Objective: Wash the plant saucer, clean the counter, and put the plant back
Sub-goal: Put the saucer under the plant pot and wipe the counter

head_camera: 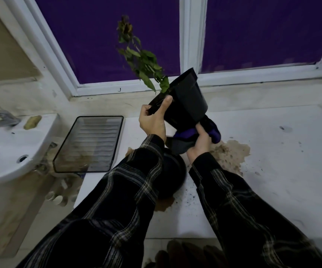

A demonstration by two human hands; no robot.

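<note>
Two hands work above the bench (272,180). The left hand (153,120) grips the rim of a black pot (185,101), thumb across its edge, holding it tilted in the air; the right hand (199,142) clutches a purple-and-grey cloth (210,130) against the pot's underside. The pot holds a wilted plant (142,62), leaves drooping, top browned. Below the wrists sits a dark round saucer (172,171), probably on the bench, partly hidden by a sleeve. A clear tray (90,144) lies left, brownish at its near end. Muddy water (231,153) and soil specks stain the white bench. A sink (7,147) with a tap (1,118) stands left, under a window (191,39).
</note>
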